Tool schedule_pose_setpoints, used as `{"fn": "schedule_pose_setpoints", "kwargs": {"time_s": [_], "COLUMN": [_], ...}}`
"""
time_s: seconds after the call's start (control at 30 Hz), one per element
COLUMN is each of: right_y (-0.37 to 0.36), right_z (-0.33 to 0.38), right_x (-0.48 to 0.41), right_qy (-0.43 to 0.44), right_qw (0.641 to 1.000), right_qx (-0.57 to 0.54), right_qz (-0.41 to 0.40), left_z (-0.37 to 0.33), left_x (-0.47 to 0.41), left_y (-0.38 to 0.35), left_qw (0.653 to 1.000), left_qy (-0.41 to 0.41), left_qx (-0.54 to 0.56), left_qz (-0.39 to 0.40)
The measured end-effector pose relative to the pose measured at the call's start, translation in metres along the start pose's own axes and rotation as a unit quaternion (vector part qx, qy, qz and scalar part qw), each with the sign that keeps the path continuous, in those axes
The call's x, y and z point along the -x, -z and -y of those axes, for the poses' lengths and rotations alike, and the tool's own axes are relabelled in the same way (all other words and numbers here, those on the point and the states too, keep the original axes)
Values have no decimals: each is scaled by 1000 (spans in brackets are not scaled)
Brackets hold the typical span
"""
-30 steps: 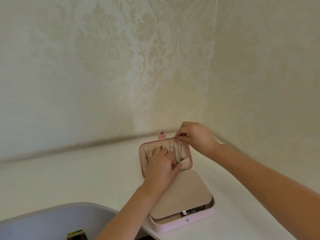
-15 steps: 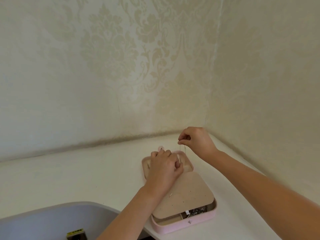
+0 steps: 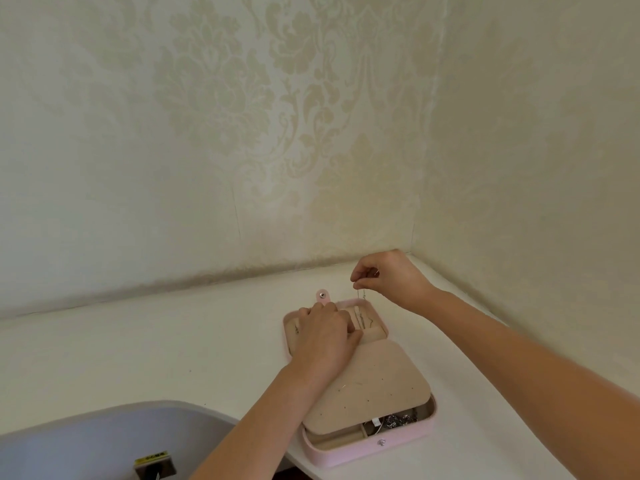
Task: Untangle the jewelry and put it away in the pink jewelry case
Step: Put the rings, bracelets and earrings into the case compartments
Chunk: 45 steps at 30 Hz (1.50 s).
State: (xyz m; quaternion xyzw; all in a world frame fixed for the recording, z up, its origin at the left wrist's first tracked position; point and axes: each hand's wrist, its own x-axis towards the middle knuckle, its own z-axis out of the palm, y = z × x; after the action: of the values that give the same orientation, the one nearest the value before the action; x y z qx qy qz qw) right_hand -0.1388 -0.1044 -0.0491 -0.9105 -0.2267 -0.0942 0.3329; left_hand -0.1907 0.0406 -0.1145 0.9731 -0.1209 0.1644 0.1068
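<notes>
- Pink leatherette formed the pink jewelry case [image 3: 408,432], which lay open on a white counter [image 3: 173,348] close to the corner where two walls met.
- Its lid [image 3: 379,315] lay folded back flat toward the wall, lining upward, with a snap tab [image 3: 322,295] sticking out past its far edge.
- Its base sat nearer the person, mostly covered by a beige insert panel [image 3: 374,386] dotted with small holes.
- At the front edge of the base a gap beside the panel showed compartments, and tangled silver chains [image 3: 398,420] lay in the right-hand one.
- The left hand [image 3: 325,336] rested on the lining of the lid, knuckles up and fingers curled down against it; whether it pinched anything underneath could not be told.
- The right hand [image 3: 389,278] was held up above the far right corner of the lid, thumb and fingertips closed together on the top of a thin chain [image 3: 360,293].
- That chain hung straight down from the pinch toward the lid, where fine strands lay along the lining just right of the left hand.
- Damask wallpaper [image 3: 242,133] in pale cream covered both walls.
- A grey curved surface [image 3: 104,434] filled the lower left corner, with a small yellow-labelled object [image 3: 155,460] at the bottom edge.
</notes>
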Motion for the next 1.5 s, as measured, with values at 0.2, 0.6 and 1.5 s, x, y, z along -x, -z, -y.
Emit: {"fn": "schedule_pose_setpoints", "kwargs": {"time_s": [0.2,0.6,1.5], "right_y": [24,12,15], "right_z": [22,21,15], "right_x": [-2,11,-7], "right_qy": [12,59,-54], "right_qw": [999,991,995], "right_qx": [-33,109,56], "right_qz": [22,-41,-56], "left_z": [-3,-6,-7], "left_x": [3,4,6], "left_y": [2,1,2], "left_qw": [992,982,966], "left_qy": [-68,-97,-122], "left_qx": [39,-3,-53], "left_qz": [-94,-164,-221]}}
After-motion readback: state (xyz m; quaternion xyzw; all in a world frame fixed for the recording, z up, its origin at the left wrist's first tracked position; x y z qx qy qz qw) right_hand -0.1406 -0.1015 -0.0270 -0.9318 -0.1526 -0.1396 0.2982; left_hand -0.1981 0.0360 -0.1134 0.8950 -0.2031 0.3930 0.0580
